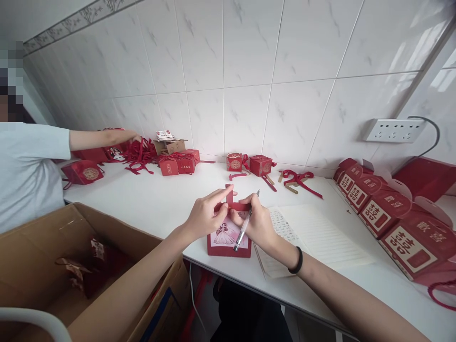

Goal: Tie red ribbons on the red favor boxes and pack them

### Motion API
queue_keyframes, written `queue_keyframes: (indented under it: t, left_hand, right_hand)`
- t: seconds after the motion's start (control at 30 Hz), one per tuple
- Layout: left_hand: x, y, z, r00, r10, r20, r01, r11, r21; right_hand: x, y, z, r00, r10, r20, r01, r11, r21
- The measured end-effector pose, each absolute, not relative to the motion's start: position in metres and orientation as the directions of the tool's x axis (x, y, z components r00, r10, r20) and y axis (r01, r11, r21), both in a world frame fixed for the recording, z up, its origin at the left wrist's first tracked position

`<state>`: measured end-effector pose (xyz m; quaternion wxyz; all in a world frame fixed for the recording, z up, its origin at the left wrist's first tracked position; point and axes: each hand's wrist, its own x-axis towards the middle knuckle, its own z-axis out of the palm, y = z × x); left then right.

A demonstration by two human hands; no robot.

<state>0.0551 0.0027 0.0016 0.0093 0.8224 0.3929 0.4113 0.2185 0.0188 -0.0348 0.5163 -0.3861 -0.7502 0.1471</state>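
A red gift box (pixel 230 252) with a pink printed picture of a figure in a wide dress stands at the table's front edge. Above its top, my left hand (pixel 208 213) pinches a red ribbon (pixel 230 194), its index finger stretched along it. My right hand (pixel 261 223) is closed at the ribbon's other side and also carries a clear pen (pixel 241 236), slanting down across the front of the box. The fingers partly hide the box top and the ribbon's crossing. Beside my right hand lies an open notebook (pixel 320 237) with handwriting on its left page.
Red boxes (pixel 377 216) line the right side below a power strip (pixel 394 130). Small red boxes (pixel 261 165) and loose ribbon (pixel 297 178) lie near the wall. At left, a person's arm (pixel 103 138) reaches into a ribbon pile (pixel 140 152). A cardboard carton (pixel 121 218) stands front left.
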Motion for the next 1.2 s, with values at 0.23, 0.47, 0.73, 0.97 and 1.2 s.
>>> queue_keyframes:
  t: [0.23, 0.47, 0.73, 0.97, 1.2]
  left_hand:
    - [0.0551, 0.0024, 0.0006, 0.361, 0.636, 0.682, 0.621, -0.709, 0.333]
    - [0.0549, 0.0028, -0.0001, 0.365, 0.616, 0.698, 0.629, -0.716, 0.303]
    - [0.0529, 0.0035, -0.0003, 0.373, 0.634, 0.678, 0.652, -0.699, 0.295]
    - [0.051, 0.0045, -0.0015, 0.381, 0.623, 0.683, 0.677, -0.691, 0.252]
    - [0.0523, 0.0029, -0.0004, 0.394, 0.586, 0.708, 0.656, -0.719, 0.229]
  right_hand:
    - [0.2183, 0.0177, -0.033, -0.18, 0.74, 0.648, 0.405, 0.656, -0.637]
    - [0.2178, 0.017, -0.0302, -0.156, 0.724, 0.672, 0.379, 0.672, -0.636]
    - [0.218, 0.0168, -0.0286, -0.163, 0.742, 0.65, 0.322, 0.663, -0.676]
    - [0.2195, 0.0173, -0.0301, -0.178, 0.735, 0.654, 0.22, 0.678, -0.702]
    - [0.2156, 0.0126, -0.0279, -0.11, 0.773, 0.624, 0.056, 0.632, -0.773]
